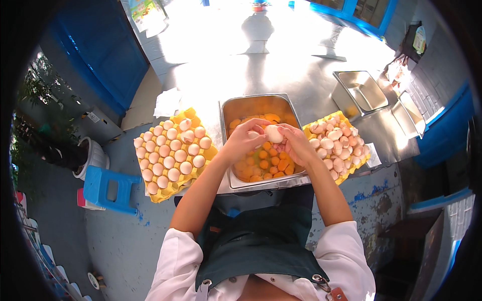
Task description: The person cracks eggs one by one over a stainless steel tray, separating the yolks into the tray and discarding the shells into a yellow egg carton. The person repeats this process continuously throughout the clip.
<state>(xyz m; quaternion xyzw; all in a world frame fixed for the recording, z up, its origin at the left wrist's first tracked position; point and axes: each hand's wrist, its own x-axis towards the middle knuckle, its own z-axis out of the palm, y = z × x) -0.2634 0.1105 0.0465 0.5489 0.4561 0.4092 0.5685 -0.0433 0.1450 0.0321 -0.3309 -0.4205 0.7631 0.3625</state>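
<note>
Above a deep steel pan (260,97), my right hand (295,145) grips a pale egg or eggshell (274,134) between thumb and fingers. Opposite it, my left hand (241,139) is curled round another pale egg or shell piece (254,134), its fingertips near the first one. Whether either is whole cannot be told. Many raw yolks (264,164) lie in egg white in the pan. To the left, a yellow egg tray (199,145) bears rows of eggs (169,162) and a broken shell (187,136). Another yellow tray (342,180), to the right, is heaped with broken eggshells (339,143).
On the steel table (301,77), two steel containers (361,90) (408,114) stand at the right. White paper (168,102) lies behind the left tray. A blue plastic stool (99,188) and a white planter (90,160) stand on the floor at the left.
</note>
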